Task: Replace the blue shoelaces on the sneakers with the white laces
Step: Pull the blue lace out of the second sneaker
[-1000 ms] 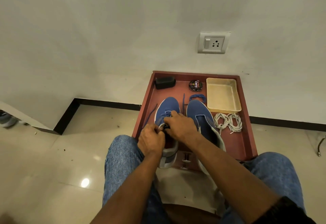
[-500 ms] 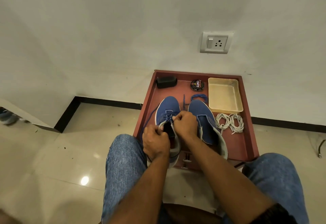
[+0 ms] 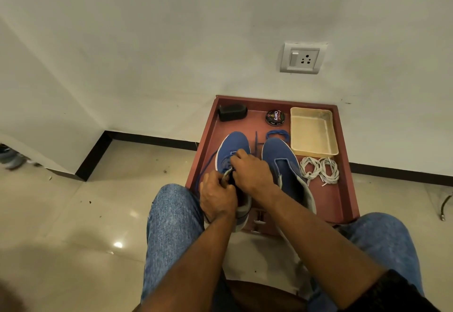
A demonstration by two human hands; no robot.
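Two blue sneakers stand side by side in a red-brown tray (image 3: 343, 164). On the left sneaker (image 3: 234, 143), blue lace (image 3: 204, 168) trails loose over the tray's left rim. My left hand (image 3: 217, 197) grips that shoe's collar. My right hand (image 3: 252, 171) is curled over its eyelets, pinching the blue lace there. The right sneaker (image 3: 282, 157) has no lace in it. A coil of blue lace (image 3: 278, 134) lies beyond its toe. Two bundles of white laces (image 3: 320, 170) lie to its right.
At the back of the tray are a black brush (image 3: 232, 112), a round tin of polish (image 3: 275, 117) and a cream plastic tray (image 3: 312, 131). A wall with a socket (image 3: 302, 58) stands just behind. My knees in jeans flank the tray's near edge.
My right hand has slid forward from the shoe's tongue toward the toe-side eyelets. The left hand stays on the collar. The view has shifted slightly.
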